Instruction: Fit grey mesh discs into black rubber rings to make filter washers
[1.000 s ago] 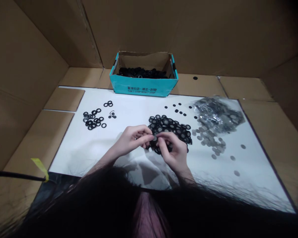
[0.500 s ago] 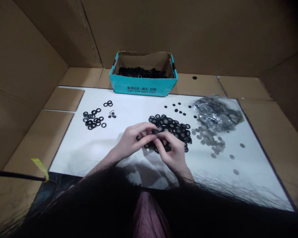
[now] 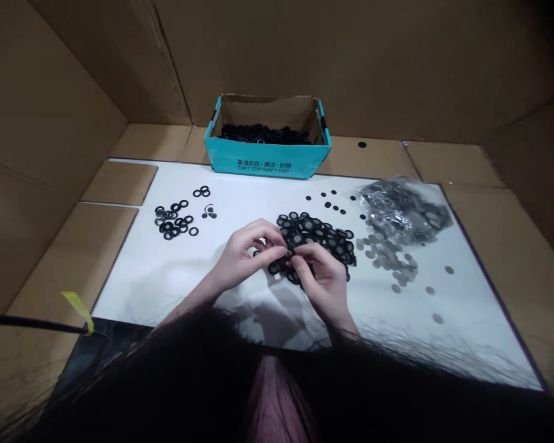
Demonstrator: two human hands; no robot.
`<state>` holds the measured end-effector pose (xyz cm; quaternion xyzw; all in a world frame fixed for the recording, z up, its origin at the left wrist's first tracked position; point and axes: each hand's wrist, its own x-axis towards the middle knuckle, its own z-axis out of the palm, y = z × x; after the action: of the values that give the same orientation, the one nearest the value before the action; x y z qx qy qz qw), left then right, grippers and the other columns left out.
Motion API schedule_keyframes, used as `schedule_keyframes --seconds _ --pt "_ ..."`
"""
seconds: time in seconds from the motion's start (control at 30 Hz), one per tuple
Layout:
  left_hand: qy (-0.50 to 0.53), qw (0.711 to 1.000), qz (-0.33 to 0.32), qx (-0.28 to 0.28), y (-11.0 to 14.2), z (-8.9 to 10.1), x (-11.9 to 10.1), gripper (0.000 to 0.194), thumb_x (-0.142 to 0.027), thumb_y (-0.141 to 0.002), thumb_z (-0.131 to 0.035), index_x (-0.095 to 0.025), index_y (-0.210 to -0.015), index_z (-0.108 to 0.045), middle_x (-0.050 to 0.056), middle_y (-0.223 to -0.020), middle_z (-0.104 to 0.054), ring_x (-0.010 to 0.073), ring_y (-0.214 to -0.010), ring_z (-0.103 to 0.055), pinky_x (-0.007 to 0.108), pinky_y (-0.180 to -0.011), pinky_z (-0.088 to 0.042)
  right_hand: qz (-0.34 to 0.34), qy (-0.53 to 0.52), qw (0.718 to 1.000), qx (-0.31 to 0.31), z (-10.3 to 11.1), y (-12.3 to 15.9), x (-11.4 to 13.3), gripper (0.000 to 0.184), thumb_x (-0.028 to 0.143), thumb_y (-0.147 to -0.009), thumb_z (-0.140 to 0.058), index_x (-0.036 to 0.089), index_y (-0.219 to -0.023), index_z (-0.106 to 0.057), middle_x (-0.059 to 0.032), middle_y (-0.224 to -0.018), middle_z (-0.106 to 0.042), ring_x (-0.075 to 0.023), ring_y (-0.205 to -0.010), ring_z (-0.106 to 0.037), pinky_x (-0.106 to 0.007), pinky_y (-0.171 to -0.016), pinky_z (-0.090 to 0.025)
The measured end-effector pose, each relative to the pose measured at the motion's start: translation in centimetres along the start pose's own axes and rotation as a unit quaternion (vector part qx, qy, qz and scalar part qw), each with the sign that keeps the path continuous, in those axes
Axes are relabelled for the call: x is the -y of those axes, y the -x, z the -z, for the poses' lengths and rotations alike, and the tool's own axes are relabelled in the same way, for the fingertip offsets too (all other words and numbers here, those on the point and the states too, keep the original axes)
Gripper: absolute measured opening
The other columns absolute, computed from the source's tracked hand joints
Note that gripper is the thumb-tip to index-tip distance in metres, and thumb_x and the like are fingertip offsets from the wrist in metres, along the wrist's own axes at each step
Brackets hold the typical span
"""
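Note:
My left hand (image 3: 253, 249) and my right hand (image 3: 322, 271) meet over the near side of a pile of black rings with grey discs in them (image 3: 323, 234). Between the fingertips of both hands is a small black ring (image 3: 290, 251); the fingers cover most of it, so whether a disc sits in it is hidden. Thumb and forefinger of each hand are pinched at its edges. To the right of the pile lie loose grey discs (image 3: 392, 258), partly beside a clear plastic bag (image 3: 404, 209) full of more discs.
A turquoise cardboard box (image 3: 268, 160) holding many black pieces stands at the back of the white board (image 3: 157, 283). Loose black rings (image 3: 170, 224) lie at the left. Small black dots (image 3: 327, 205) are scattered behind the pile. Cardboard walls (image 3: 341, 67) enclose the board.
My hands have shifted slightly, the left one a little to the left, its fingers lifting off the pile. The black ring stays between the fingertips.

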<state>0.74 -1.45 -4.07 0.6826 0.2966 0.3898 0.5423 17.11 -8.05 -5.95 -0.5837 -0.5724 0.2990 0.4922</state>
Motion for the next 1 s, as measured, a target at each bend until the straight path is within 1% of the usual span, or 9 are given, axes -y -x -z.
schedule_keyframes --seconds 0.13,0.33,0.43,0.6,0.63,0.7,0.8,0.9,1.0 --pt "0.046 0.997 0.054 0.004 0.08 -0.03 0.06 0.009 -0.023 -0.084 -0.067 -0.015 -0.082 -0.064 0.006 -0.096 -0.059 0.0142 -0.089 -0.058 0.023 -0.072 -0.048 0.011 0.027 0.999 -0.018 -0.02 -0.03 0.39 0.010 0.023 -0.085 -0.058 0.021 -0.076 -0.059 0.0010 -0.066 -0.062 -0.0136 -0.062 -0.059 -0.027 -0.058 -0.044" --pt "0.058 0.995 0.076 -0.003 -0.06 -0.30 -0.08 0.012 -0.024 -0.082 -0.069 -0.015 -0.078 -0.063 0.005 -0.092 -0.059 0.0138 -0.087 -0.057 0.022 -0.070 -0.047 0.019 0.037 0.999 -0.019 -0.09 -0.04 0.50 0.011 0.023 -0.086 -0.057 0.021 -0.075 -0.058 0.0007 -0.065 -0.062 -0.0135 -0.059 -0.058 -0.027 -0.056 -0.044" --pt "0.029 0.997 0.063 -0.018 -0.10 -0.46 -0.12 0.010 -0.023 -0.081 -0.069 -0.014 -0.078 -0.064 0.005 -0.091 -0.059 0.0124 -0.081 -0.057 0.022 -0.067 -0.047 0.020 0.039 0.999 -0.017 -0.11 0.04 0.34 0.011 0.024 -0.087 -0.056 0.021 -0.077 -0.058 0.0004 -0.065 -0.062 -0.0138 -0.060 -0.059 -0.027 -0.056 -0.044" --pt "-0.006 0.999 -0.006 -0.043 -0.05 -0.86 0.36 0.010 -0.021 -0.081 -0.071 -0.014 -0.079 -0.064 0.004 -0.087 -0.059 0.0103 -0.073 -0.055 0.022 -0.065 -0.047 0.022 0.038 0.999 -0.014 -0.11 0.13 0.09 0.010 0.024 -0.089 -0.056 0.021 -0.079 -0.058 0.0002 -0.067 -0.063 -0.0139 -0.061 -0.060 -0.027 -0.056 -0.045" --pt "-0.006 0.999 -0.012 -0.048 -0.04 -0.92 0.44 0.011 -0.021 -0.081 -0.071 -0.014 -0.080 -0.063 0.004 -0.087 -0.059 0.0099 -0.072 -0.055 0.022 -0.064 -0.047 0.023 0.038 0.999 -0.013 -0.11 0.11 0.09 0.011 0.025 -0.089 -0.056 0.021 -0.079 -0.058 0.0001 -0.067 -0.063 -0.0139 -0.061 -0.060 -0.027 -0.056 -0.045" --pt "0.001 0.999 0.000 -0.051 -0.05 -0.92 0.49 0.013 -0.022 -0.081 -0.072 -0.014 -0.087 -0.063 0.004 -0.087 -0.061 0.0093 -0.070 -0.056 0.022 -0.064 -0.048 0.028 0.040 0.999 -0.009 -0.09 0.05 0.16 0.012 0.025 -0.089 -0.055 0.021 -0.078 -0.058 0.0000 -0.066 -0.063 -0.0140 -0.061 -0.060 -0.027 -0.055 -0.045" --pt "-0.014 0.999 0.036 -0.015 -0.16 -0.62 0.32 0.020 -0.023 -0.083 -0.069 -0.013 -0.099 -0.064 0.005 -0.088 -0.065 0.0107 -0.073 -0.060 0.022 -0.067 -0.050 0.040 0.050 0.998 -0.006 -0.02 -0.07 0.36 0.012 0.024 -0.089 -0.055 0.021 -0.077 -0.058 0.0004 -0.065 -0.063 -0.0132 -0.059 -0.058 -0.026 -0.053 -0.044" --pt "-0.044 0.998 0.031 0.020 -0.24 -0.20 0.13 0.011 -0.023 -0.085 -0.066 -0.013 -0.089 -0.067 0.005 -0.084 -0.066 0.0126 -0.077 -0.061 0.023 -0.070 -0.049 0.055 0.073 0.996 -0.014 0.03 -0.17 0.49 0.013 0.021 -0.088 -0.056 0.021 -0.075 -0.057 0.0010 -0.064 -0.061 -0.0121 -0.056 -0.053 -0.026 -0.053 -0.041" --pt "-0.051 0.997 0.040 0.034 -0.13 0.06 0.25 0.013 -0.026 -0.087 -0.065 -0.014 -0.083 -0.066 0.003 -0.079 -0.064 0.0118 -0.073 -0.059 0.022 -0.065 -0.048 0.068 0.091 0.993 -0.019 -0.01 -0.28 0.54 0.015 0.019 -0.087 -0.055 0.021 -0.072 -0.054 0.0012 -0.063 -0.058 -0.0119 -0.056 -0.050 -0.027 -0.055 -0.040"
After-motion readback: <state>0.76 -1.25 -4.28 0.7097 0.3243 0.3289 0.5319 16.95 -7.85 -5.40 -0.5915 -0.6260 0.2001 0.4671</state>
